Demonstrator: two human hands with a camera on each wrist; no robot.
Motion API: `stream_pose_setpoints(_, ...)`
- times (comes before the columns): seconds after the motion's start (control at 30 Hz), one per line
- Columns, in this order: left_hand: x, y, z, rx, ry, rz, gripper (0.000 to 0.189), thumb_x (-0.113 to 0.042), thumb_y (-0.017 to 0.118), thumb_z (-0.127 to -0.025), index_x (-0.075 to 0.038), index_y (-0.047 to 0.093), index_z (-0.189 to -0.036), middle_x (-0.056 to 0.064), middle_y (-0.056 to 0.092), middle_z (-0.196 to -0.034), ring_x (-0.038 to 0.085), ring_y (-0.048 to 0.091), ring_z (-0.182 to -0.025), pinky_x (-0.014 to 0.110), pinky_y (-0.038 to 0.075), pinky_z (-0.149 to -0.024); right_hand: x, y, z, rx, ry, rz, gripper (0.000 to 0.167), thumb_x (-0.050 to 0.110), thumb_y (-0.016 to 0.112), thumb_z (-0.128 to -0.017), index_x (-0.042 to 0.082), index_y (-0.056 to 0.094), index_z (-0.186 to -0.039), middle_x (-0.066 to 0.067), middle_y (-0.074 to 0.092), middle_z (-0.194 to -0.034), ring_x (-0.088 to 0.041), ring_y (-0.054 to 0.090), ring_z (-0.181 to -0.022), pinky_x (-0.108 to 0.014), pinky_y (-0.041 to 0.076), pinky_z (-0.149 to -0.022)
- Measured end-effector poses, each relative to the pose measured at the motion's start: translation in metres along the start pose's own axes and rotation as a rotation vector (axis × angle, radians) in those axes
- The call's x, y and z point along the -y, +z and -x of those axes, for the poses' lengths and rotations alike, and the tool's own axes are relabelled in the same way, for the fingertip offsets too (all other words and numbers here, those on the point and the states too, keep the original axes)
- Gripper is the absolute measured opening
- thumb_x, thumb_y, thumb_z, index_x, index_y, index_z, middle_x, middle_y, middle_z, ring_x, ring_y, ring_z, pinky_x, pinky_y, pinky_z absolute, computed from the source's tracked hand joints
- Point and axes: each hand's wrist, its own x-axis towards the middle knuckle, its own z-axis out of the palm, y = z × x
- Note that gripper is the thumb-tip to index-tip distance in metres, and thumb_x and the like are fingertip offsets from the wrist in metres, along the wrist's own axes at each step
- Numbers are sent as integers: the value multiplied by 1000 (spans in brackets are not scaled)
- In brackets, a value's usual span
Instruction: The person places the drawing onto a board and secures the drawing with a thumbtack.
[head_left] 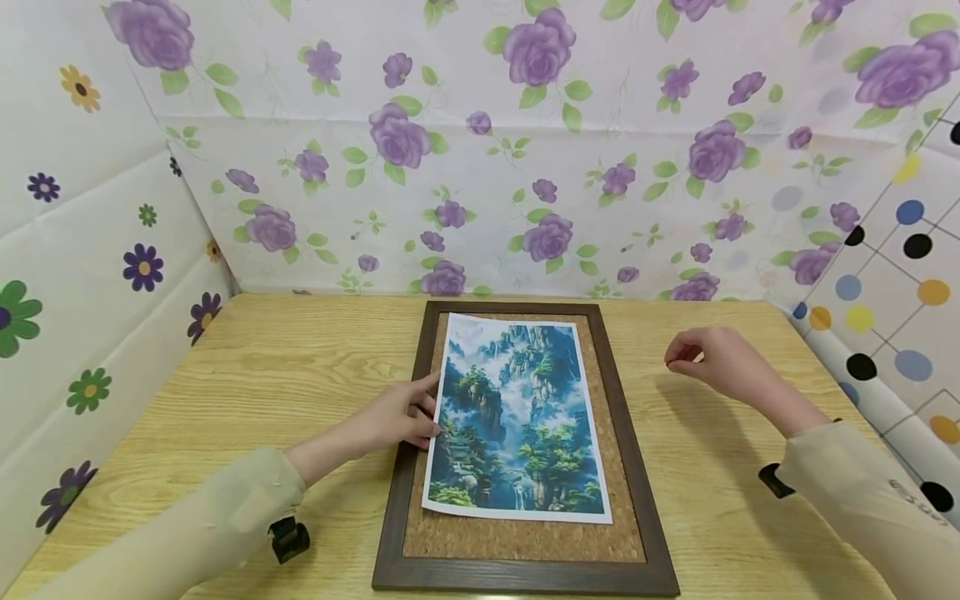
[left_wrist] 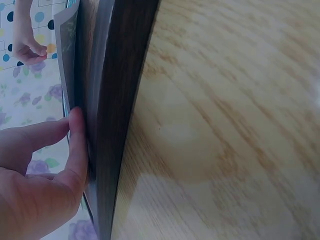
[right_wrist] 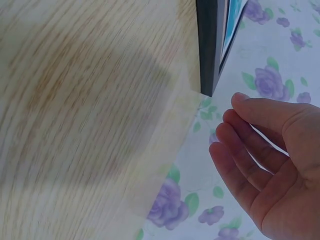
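Observation:
A landscape poster [head_left: 517, 417] of misty cliffs and trees lies slightly askew on a cork board [head_left: 525, 546] with a dark wooden frame [head_left: 637, 467]. My left hand [head_left: 393, 417] pinches the poster's left edge over the frame's left side; up close, the left hand [left_wrist: 55, 170] has its thumb and a finger at the paper's edge. Off to the right of the board, above the table, my right hand [head_left: 708, 358] is raised with thumb and index finger together. A small red object [head_left: 670, 363] shows at those fingertips, its kind too small to tell; the right hand [right_wrist: 280, 160] hides it in its own wrist view.
The board rests on a light wood-grain table [head_left: 300, 375]. Behind stands a wall covering [head_left: 465, 167] with purple roses. Flowered covering [head_left: 90, 250] closes off the left side, and a dotted one [head_left: 900, 292] the right.

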Motion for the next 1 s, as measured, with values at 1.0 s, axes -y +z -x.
stream_pose_setpoints(1.0, -8, 13, 2, -60, -32, -170, 78, 3, 67, -89, 7, 23, -154, 12, 61, -93, 15, 68, -69, 30, 60, -66, 49, -1, -56, 30, -90, 5, 4, 14, 71, -91, 12, 75, -90, 1, 71, -85, -12, 66, -78, -36, 57, -72)
